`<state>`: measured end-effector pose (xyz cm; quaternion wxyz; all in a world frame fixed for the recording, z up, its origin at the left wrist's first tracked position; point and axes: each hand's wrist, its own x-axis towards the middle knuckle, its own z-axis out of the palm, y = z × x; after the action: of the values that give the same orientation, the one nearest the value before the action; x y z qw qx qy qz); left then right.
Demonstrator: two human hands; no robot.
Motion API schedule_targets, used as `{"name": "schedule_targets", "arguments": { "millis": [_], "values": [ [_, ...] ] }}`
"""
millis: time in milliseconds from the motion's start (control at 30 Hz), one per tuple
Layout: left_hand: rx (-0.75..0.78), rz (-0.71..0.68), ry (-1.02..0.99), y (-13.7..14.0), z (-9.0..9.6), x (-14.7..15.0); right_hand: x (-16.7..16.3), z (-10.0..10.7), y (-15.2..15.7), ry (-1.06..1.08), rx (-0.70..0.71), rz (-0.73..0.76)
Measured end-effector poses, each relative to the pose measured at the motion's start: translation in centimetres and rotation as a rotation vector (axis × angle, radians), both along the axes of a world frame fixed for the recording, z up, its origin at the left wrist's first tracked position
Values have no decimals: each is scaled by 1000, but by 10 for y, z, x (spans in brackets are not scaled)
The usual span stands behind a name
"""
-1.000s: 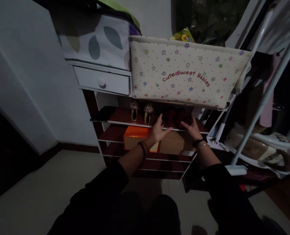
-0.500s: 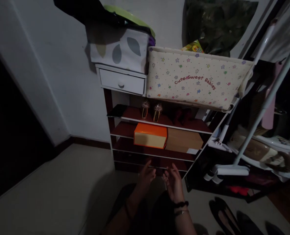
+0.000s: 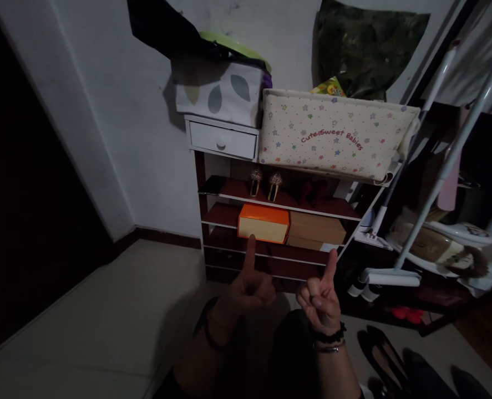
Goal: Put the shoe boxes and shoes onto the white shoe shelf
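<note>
dim room, pale tiled floor (image 3: 83, 310), white wall (image 3: 116, 111). a shoe rack (image 3: 212, 233) with dark red shelves stands against the wall. on top: a white drawer (image 3: 223, 139), a leaf-print fabric box (image 3: 221, 91) and a star-print fabric bin (image 3: 333, 136) with a colourful packet (image 3: 329, 86) sticking out. upper shelf holds glittery heels (image 3: 264, 183); next shelf holds an orange box (image 3: 263, 223) touching a brown box (image 3: 316, 228). white poles (image 3: 432, 183) and clutter to the right, black flats (image 3: 381, 360) on the floor. left hand (image 3: 249, 285) and right hand (image 3: 320, 296) are raised low in front of the rack, each grip clenched with index finger up, holding nothing; left fingertip overlaps the orange box
</note>
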<state>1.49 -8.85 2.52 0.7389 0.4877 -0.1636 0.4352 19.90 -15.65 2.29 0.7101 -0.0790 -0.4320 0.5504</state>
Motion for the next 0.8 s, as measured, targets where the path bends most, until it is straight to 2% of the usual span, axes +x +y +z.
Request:
{"name": "schedule_targets", "arguments": {
  "millis": [133,333,400,467,500,533,567,600,667,733,800],
  "values": [
    [36,7,6,-3,-7,-8,3,-12,-4,6,-9,-21],
    [46,28,33,3,-15,-14,15,-12,-10,-57,-44,-71],
    [-12,115,118,13,-27,-16,20,-22,-5,-141,-104,-157],
    [-43,323,375,25,-48,-16,23,-43,4,-435,-215,-365],
    [-11,484,589,30,-62,-15,22,-57,9,-636,-283,-489],
    [120,618,875,34,-78,-13,19,-74,13,-900,-357,-611],
    [283,730,1146,36,-95,-11,14,-91,16,-1068,-413,-660],
    [342,758,1275,34,-113,-8,7,-108,18,-1185,-450,-664],
    [437,716,1437,24,-150,-2,-11,-142,14,-1412,-496,-586],
    [537,622,1576,7,-182,0,-30,-170,4,-1666,-527,-447],
    [648,502,1709,-11,-205,-2,-46,-189,-10,-1898,-522,-281]
  ]
}}
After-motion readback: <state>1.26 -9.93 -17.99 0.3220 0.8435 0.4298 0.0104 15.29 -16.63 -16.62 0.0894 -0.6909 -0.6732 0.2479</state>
